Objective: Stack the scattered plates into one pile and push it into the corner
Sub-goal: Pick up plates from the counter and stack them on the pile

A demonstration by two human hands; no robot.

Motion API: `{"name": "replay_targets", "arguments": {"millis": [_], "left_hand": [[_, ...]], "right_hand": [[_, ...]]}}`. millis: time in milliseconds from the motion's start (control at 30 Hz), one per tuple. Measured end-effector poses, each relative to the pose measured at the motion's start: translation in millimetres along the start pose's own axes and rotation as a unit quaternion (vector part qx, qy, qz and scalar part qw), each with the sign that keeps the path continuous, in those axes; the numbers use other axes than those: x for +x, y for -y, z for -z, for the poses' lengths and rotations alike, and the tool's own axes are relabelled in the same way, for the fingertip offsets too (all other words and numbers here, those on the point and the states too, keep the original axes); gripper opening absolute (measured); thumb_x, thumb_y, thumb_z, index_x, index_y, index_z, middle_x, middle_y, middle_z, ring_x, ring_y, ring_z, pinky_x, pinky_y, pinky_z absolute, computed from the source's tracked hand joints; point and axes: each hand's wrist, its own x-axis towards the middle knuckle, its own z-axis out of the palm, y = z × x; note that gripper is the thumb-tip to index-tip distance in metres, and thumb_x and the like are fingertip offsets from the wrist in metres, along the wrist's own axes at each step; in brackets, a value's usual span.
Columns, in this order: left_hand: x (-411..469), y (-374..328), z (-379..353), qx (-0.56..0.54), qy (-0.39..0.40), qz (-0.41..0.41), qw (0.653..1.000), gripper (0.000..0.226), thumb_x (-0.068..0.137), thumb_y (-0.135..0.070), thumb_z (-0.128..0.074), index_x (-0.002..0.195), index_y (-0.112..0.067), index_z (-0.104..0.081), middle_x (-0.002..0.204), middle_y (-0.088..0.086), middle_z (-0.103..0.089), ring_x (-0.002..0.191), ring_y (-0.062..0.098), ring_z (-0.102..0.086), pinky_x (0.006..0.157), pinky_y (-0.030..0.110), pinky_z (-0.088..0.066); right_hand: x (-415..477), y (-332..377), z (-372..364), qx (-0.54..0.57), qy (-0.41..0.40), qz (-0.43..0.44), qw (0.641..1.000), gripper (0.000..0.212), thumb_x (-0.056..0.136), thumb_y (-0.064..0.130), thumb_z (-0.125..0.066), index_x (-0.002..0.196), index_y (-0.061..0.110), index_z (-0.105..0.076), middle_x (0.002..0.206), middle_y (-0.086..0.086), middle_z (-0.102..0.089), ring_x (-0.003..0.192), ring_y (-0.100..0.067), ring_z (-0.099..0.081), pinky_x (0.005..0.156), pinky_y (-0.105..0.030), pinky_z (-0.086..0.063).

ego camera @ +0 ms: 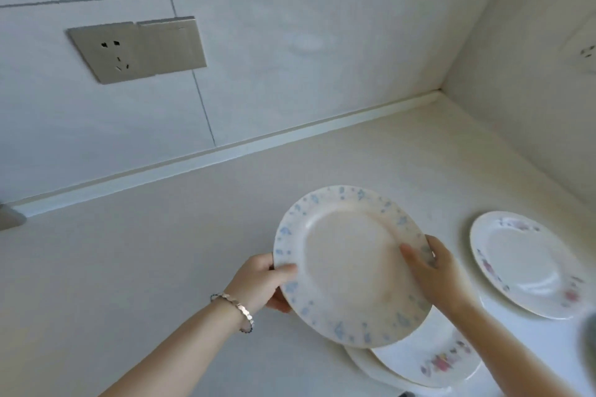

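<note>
So the stacking is barely underway here. Both hands are on the blue-speckled plate [348, 264] — the left hand [261, 280] pinches its left rim, thumb on top and fingers curled underneath, and the right hand [435, 274] does the same on the right rim. The plate looks lifted off the counter [161, 251], a bit tilted, hanging over a floral plate [435, 361] by the counter's front edge; that one may sit on another, hard to tell. A second floral plate [525, 264] lies apart toward the right edge. No single pile yet, and the push into the back right corner [440, 93] isn't done — most of the job's left
</note>
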Motion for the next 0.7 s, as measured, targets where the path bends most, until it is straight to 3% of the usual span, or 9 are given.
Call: {"name": "replay_targets", "arguments": {"millis": [133,267,400,600,700], "left_hand": [[26,-4,-57,0.157,0.006,-0.045,0.986,0.034,0.092,-0.029,-0.051,0.062,-0.015,-0.054,0.047,-0.001,-0.06,0.031,0.006,-0.055,0.034,0.015,-0.039],[52,1,-93,0.301,0.028,-0.037,0.952,0.035,0.091,-0.036,-0.052,0.06,-0.019,-0.054,0.047,-0.008,-0.058,0.028,0.001,-0.049,0.039,0.012,-0.04],[70,7,-112,0.463,0.028,-0.021,0.886,0.04,0.089,-0.05,-0.044,0.071,-0.016,-0.053,0.058,0.001,-0.064,0.039,0.009,-0.052,0.053,0.021,-0.042],[79,16,-114,0.478,0.011,-0.002,0.878,0.037,0.088,-0.047,-0.047,0.064,-0.019,-0.05,0.049,-0.001,-0.055,0.037,0.012,-0.05,0.05,0.021,-0.043],[80,20,-111,0.506,0.012,-0.001,0.862,0.039,0.088,-0.049,-0.047,0.075,-0.014,-0.057,0.053,0.0,-0.056,0.041,0.015,-0.052,0.055,0.023,-0.047]], "right_hand": [[-10,-46,34,0.009,-0.037,-0.063,0.997,0.037,0.09,0.031,-0.055,0.122,0.013,-0.052,0.08,0.0,-0.056,0.067,-0.017,-0.052,0.052,-0.025,-0.037],[-20,-85,50,-0.003,-0.058,-0.106,0.993,0.039,0.09,0.03,-0.055,0.121,0.007,-0.05,0.084,-0.005,-0.058,0.078,-0.022,-0.051,0.069,-0.029,-0.037],[-19,-114,51,-0.045,-0.042,-0.15,0.987,0.042,0.089,0.04,-0.052,0.118,0.01,-0.046,0.086,-0.004,-0.06,0.08,-0.023,-0.053,0.069,-0.032,-0.041],[-18,-128,40,-0.123,-0.041,-0.146,0.981,0.046,0.089,0.054,-0.04,0.119,0.019,-0.037,0.098,-0.007,-0.067,0.097,-0.029,-0.064,0.072,-0.034,-0.048],[-18,-129,38,-0.153,-0.046,-0.132,0.978,0.046,0.089,0.057,-0.036,0.117,0.02,-0.034,0.099,-0.008,-0.068,0.096,-0.029,-0.065,0.073,-0.035,-0.047]]}}
